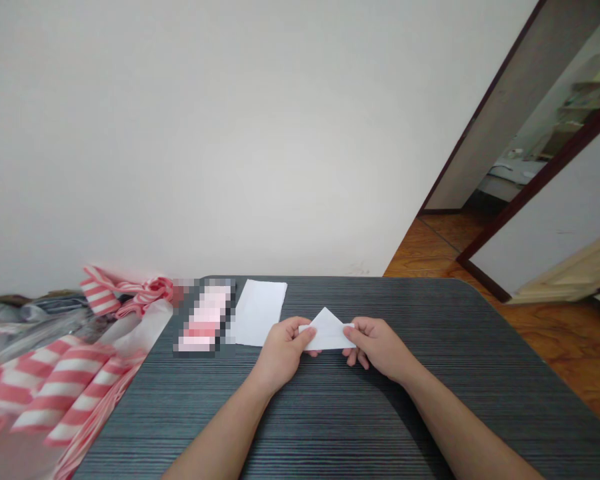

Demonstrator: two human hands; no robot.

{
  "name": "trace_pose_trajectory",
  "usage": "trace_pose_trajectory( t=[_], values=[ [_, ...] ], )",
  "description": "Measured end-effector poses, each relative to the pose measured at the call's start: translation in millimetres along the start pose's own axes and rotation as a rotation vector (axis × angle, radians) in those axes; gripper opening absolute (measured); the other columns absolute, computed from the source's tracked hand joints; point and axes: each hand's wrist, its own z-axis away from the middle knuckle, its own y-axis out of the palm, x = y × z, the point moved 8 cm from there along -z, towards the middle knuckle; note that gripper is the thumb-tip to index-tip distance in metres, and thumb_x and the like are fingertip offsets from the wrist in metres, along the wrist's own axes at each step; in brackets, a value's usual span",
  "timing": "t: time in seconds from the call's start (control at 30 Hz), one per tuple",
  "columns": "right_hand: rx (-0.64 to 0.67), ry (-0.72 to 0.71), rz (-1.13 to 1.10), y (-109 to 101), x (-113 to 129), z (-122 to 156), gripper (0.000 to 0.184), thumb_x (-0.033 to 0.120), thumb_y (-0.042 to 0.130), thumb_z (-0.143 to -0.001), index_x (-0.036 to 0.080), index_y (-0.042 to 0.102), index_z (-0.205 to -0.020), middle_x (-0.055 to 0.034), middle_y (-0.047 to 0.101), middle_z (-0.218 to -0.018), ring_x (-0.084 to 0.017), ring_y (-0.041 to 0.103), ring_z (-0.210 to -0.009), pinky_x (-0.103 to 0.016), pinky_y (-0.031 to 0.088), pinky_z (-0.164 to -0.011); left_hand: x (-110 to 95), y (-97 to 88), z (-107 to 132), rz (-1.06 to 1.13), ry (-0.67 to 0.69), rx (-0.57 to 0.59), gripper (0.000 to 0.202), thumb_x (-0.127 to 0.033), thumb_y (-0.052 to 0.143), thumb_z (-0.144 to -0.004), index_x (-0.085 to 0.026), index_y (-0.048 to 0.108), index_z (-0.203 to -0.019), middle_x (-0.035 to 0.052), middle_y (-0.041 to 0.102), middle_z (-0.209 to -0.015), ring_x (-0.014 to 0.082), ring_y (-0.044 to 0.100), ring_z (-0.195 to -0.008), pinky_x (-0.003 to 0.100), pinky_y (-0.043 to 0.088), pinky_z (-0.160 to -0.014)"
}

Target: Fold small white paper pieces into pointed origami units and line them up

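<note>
A folded piece of white paper (325,335) is held between both hands above the dark table. Its top comes to a point, and a flat band runs along its lower edge. My left hand (286,343) pinches the band's left end, thumb in front and fingers behind. At the right end, my right hand (377,343) grips it the same way, with some fingertips showing below. To the left of my left hand lies a stack of white paper sheets (260,310), flat on the table.
The dark wood-grain table (455,373) stands against a white wall (290,133). A blurred-out pinkish rectangular item (207,317) lies left of the sheets. Red-and-white striped fabric (75,373) is heaped beyond the table's left edge. An open doorway (510,153) is at right.
</note>
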Motion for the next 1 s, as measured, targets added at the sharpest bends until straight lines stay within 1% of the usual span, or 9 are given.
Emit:
trace_pose_trajectory(
  t=[0.17, 0.3, 0.37, 0.47, 0.7, 0.8, 0.87, 0.93, 1.0],
  values=[
    [-0.028, 0.003, -0.002, -2, 4, 3, 0.032, 0.046, 0.049, -0.083, 0.016, 0.048, -0.071, -0.002, 0.065, -0.058, -0.009, 0.053, -0.036, -0.017, 0.032, -0.031, -2, -0.9, 0, 0.079, -0.014, -0.026, 0.028, -0.038, 0.055, -0.08, -0.012, 0.06, -0.088, 0.0029, 0.064, -0.066, 0.0134, 0.058, -0.057, 0.024, 0.046, -0.058],
    [-0.025, -0.002, -0.005, -1, 6, 3, 0.033, 0.046, 0.048, -0.084, 0.016, 0.048, -0.07, -0.002, 0.064, -0.057, -0.008, 0.052, -0.035, -0.017, 0.031, -0.031, -8, -3.7, 2, 0.044, 0.023, -0.048, 0.028, -0.039, 0.052, -0.082, -0.012, 0.061, -0.084, 0.0021, 0.063, -0.061, 0.0132, 0.057, -0.057, 0.023, 0.044, -0.059],
    [-0.024, -0.01, 0.013, -2, 7, 2, 0.032, 0.044, 0.047, -0.085, 0.016, 0.049, -0.07, -0.0016, 0.064, -0.056, -0.007, 0.049, -0.034, -0.017, 0.03, -0.032, -10, -5.6, 2, 0.03, 0.031, -0.063, 0.029, -0.039, 0.052, -0.082, -0.012, 0.061, -0.085, 0.0018, 0.063, -0.06, 0.0132, 0.057, -0.058, 0.023, 0.044, -0.059],
    [-0.005, -0.032, 0.062, -1, 10, 2, 0.031, 0.042, 0.049, -0.085, 0.015, 0.051, -0.07, -0.0002, 0.062, -0.054, -0.006, 0.045, -0.034, -0.017, 0.03, -0.034, -9, -7.5, 2, 0.029, 0.025, -0.082, 0.029, -0.039, 0.052, -0.082, -0.012, 0.061, -0.087, 0.0027, 0.063, -0.064, 0.0133, 0.056, -0.058, 0.024, 0.044, -0.058],
    [-0.01, -0.028, 0.028, 0, 17, 7, 0.029, 0.042, 0.05, -0.084, 0.016, 0.049, -0.07, -0.0007, 0.064, -0.058, -0.007, 0.049, -0.037, -0.019, 0.031, -0.037, -11, -5.9, 1, 0.103, 0.048, -0.088, 0.028, -0.038, 0.054, -0.08, -0.013, 0.057, -0.093, 0.0008, 0.061, -0.068, 0.0118, 0.054, -0.058, 0.024, 0.043, -0.058],
    [0.026, -0.034, 0.009, 3, 17, 8, 0.03, 0.043, 0.049, -0.085, 0.017, 0.048, -0.07, -0.0012, 0.064, -0.058, -0.008, 0.05, -0.039, -0.019, 0.032, -0.038, -12, -6.7, 2, 0.107, 0.058, -0.103, 0.025, -0.035, 0.055, -0.08, -0.014, 0.055, -0.093, -0.0009, 0.059, -0.067, 0.0106, 0.053, -0.057, 0.022, 0.042, -0.057],
    [0.059, -0.061, 0.003, 6, 17, 8, 0.033, 0.045, 0.044, -0.087, 0.016, 0.05, -0.07, -0.0017, 0.063, -0.058, -0.009, 0.05, -0.041, -0.02, 0.034, -0.04, -10, -7.7, 2, 0.109, 0.064, -0.118, 0.026, -0.033, 0.055, -0.08, -0.015, 0.052, -0.098, -0.0028, 0.056, -0.063, 0.0099, 0.052, -0.055, 0.021, 0.04, -0.056],
    [0.063, -0.092, -0.003, 6, 18, 8, 0.037, 0.045, 0.036, -0.091, 0.016, 0.053, -0.075, -0.0016, 0.061, -0.056, -0.01, 0.051, -0.043, -0.021, 0.036, -0.041, -8, -8.2, 1, 0.122, 0.068, -0.128, 0.029, -0.032, 0.055, -0.08, -0.017, 0.049, -0.103, -0.0044, 0.053, -0.061, 0.0096, 0.051, -0.054, 0.021, 0.04, -0.056],
    [0.007, -0.146, 0.015, 3, 22, 8, 0.033, 0.041, 0.034, -0.092, 0.017, 0.056, -0.089, -0.0023, 0.063, -0.063, -0.012, 0.053, -0.048, -0.022, 0.039, -0.044, -6, -7.0, 1, 0.129, 0.065, -0.12, 0.031, -0.031, 0.055, -0.08, -0.017, 0.047, -0.107, -0.0043, 0.053, -0.063, 0.0096, 0.051, -0.055, 0.021, 0.04, -0.055]
  ],
)
